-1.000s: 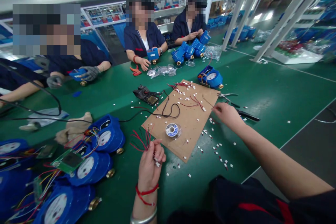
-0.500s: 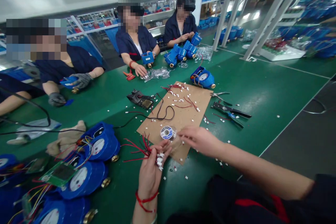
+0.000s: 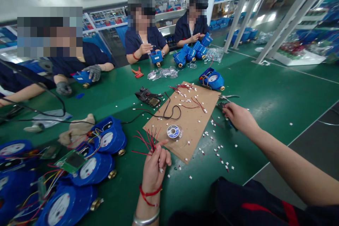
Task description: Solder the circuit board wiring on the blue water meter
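My left hand (image 3: pixel 155 165) is closed around a bundle of short red wires (image 3: pixel 147 140) with white plugs, held upright over the near edge of a brown cardboard sheet (image 3: pixel 194 120). My right hand (image 3: pixel 237 116) reaches out to the right of the sheet, its fingers curled down over a black hand tool (image 3: pixel 221 105) lying on the green table (image 3: pixel 270 95). Most of the tool is hidden under the hand. A solder spool (image 3: pixel 174 131) lies on the sheet between my hands.
Small white plugs (image 3: pixel 219 148) and red wires (image 3: pixel 197 103) litter the sheet and table. A black soldering unit (image 3: pixel 147 97), silver pliers (image 3: pixel 230 96) and a blue meter (image 3: pixel 212 78) lie beyond. Several blue meters (image 3: pixel 106 138) crowd the near left. Three co-workers handle meters across the table.
My right hand came back from the bundle at my left hand and went out right onto the black tool. My left hand kept the red wires, shifting only slightly.
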{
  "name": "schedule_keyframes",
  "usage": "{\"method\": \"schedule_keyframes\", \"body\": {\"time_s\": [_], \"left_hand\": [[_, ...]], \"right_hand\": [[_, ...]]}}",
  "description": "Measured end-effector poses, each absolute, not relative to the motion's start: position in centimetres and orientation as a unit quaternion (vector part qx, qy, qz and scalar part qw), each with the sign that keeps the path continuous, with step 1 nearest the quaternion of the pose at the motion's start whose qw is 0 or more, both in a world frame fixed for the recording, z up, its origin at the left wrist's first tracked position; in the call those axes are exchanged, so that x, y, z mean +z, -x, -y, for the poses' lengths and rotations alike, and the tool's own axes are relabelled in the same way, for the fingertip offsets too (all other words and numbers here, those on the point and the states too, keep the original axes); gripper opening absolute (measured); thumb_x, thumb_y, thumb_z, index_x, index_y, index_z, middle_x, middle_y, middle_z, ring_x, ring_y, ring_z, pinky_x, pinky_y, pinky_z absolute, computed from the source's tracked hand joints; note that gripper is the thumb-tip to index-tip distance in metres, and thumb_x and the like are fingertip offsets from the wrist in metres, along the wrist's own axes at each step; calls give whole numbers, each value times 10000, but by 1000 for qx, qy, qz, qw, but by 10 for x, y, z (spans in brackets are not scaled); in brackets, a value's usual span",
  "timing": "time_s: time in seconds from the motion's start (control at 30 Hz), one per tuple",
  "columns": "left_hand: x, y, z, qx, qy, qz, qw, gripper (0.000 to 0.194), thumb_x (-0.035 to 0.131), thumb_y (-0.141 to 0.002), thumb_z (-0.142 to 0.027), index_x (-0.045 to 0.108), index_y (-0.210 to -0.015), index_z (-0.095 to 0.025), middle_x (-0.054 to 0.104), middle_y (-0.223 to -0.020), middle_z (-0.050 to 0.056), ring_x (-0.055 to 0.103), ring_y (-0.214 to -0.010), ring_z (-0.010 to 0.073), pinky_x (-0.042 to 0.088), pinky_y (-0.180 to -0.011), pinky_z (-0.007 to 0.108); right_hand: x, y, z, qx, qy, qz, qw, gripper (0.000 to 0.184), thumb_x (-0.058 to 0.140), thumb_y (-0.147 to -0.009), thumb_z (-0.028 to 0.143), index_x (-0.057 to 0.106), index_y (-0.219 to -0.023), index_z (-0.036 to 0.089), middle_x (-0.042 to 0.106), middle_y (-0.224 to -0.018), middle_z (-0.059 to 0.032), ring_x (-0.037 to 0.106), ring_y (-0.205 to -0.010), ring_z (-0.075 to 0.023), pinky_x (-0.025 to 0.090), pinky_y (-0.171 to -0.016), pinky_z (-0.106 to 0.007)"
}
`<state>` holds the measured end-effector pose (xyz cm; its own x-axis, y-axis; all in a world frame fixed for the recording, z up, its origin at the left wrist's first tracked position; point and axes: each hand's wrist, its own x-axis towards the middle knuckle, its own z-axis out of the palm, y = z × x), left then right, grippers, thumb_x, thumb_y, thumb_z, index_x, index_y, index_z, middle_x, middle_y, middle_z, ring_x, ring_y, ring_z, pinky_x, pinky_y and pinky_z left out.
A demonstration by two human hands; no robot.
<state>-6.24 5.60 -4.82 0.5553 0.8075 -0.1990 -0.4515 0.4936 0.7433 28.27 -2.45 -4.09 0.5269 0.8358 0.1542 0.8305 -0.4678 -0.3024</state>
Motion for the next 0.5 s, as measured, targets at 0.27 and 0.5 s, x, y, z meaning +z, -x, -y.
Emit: {"method": "schedule_keyframes", "body": {"time_s": [0.27,0.5], "left_hand": [[-49,55,-52,336,-377,-246,828,311,560,-873,-272,619,-1142,-127,609,-1200,136,511,-1182,254,338,-1055,394],[-51,52,-43,272,-441,-232,823,185,593,-855,-328,653,-850,-154,558,-657,7,561,-693,131,468,-825,336]], "right_hand": [[9,-183,10,339,600,462,558,181,442,-921,405,413,-919,227,637,-765,-12,629,-612,-144,518,-573,-283],[-2,-125,-23,495,460,572,466,166,439,-927,334,485,-1001,192,647,-951,-48,645,-806,-135,536,-740,-305]]}}
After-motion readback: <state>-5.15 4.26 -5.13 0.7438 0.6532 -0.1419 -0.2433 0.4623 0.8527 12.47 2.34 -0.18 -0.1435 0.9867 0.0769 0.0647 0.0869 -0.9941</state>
